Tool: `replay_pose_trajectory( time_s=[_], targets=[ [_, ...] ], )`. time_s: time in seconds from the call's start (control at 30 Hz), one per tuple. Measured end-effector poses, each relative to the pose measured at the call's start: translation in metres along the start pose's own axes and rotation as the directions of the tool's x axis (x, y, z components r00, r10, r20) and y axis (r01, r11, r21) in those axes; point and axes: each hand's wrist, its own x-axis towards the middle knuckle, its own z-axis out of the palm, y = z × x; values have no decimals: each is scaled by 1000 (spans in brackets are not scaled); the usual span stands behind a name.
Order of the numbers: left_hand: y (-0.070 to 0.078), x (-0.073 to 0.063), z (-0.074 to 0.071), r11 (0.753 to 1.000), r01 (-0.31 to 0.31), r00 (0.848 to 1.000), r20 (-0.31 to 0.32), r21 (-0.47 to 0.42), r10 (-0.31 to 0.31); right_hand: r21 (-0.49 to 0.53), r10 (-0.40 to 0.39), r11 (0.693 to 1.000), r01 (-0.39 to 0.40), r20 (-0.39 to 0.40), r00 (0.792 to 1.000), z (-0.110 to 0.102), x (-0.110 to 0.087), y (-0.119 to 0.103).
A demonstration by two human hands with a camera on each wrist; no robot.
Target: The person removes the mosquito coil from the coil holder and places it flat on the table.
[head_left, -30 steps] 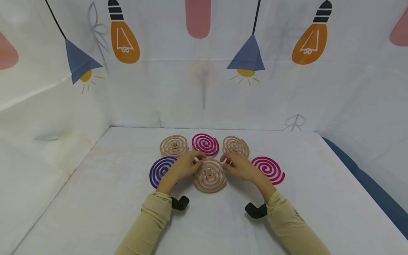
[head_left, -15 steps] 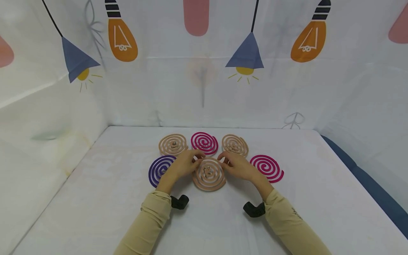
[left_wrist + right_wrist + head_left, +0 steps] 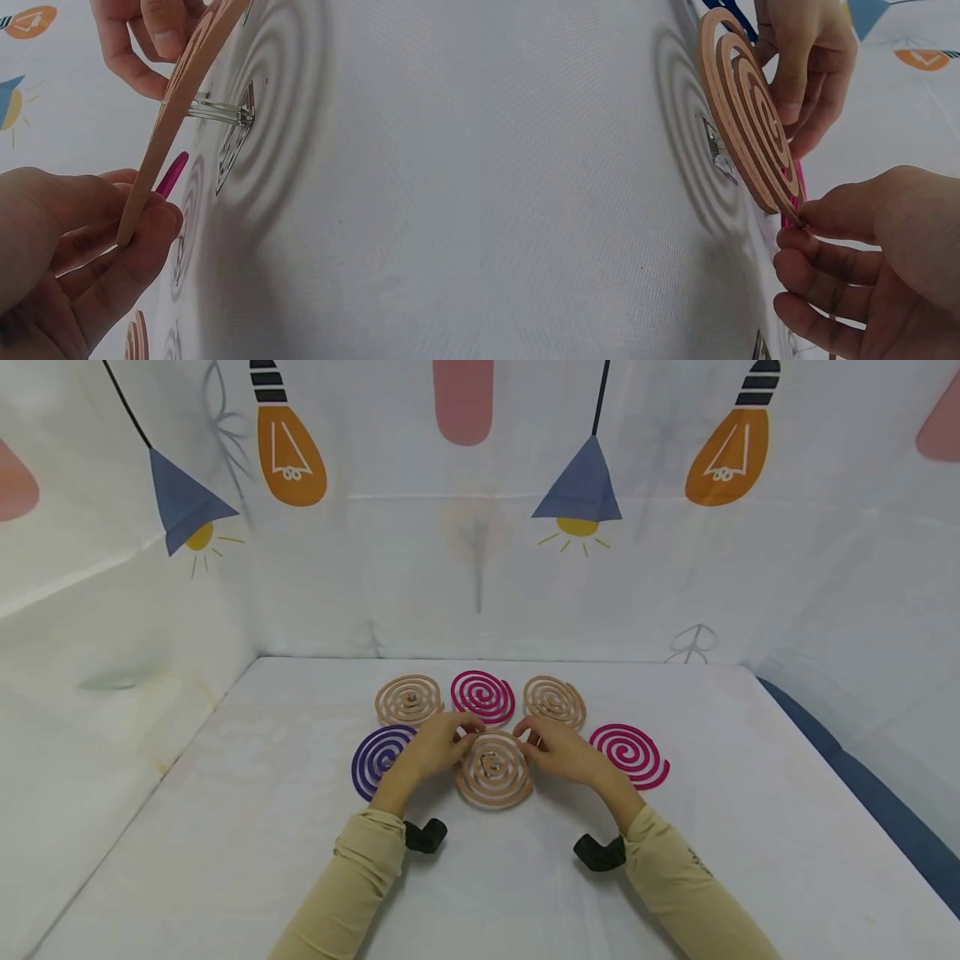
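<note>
A tan mosquito coil is held between both hands at the front middle of the white table. My left hand pinches its left edge between thumb and fingers, seen close in the left wrist view. On the opposite side my right hand pinches the rim, with the thumb on one face and a fingertip at the other. Under the coil's centre a thin metal coil stand rises from its flat base, its prongs reaching the coil. The coil's spiral shadow falls on the cloth around the stand.
A dark purple coil lies to the left, partly behind the left hand, and a magenta coil to the right. Behind stand a tan coil, another magenta coil and another tan coil. A printed white curtain hangs beyond the table.
</note>
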Motion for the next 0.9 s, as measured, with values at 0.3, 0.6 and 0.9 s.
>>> replay_pose_trajectory(
  time_s=[0.3, 0.6, 0.9],
  targets=[
    [2, 0, 1, 1000, 22, 1000, -10, -20, -23, 11, 0, 1000, 0, 10, 1000, -1, -1, -1],
    [3, 1, 1, 1000, 28, 999, -30, 6, -28, 20, 1, 1000, -1, 7, 1000, -2, -2, -2],
    [7, 1, 1, 997, 60, 998, -25, -56, -62, 18, 1, 1000, -2, 1, 1000, -2, 1, 2]
  ],
)
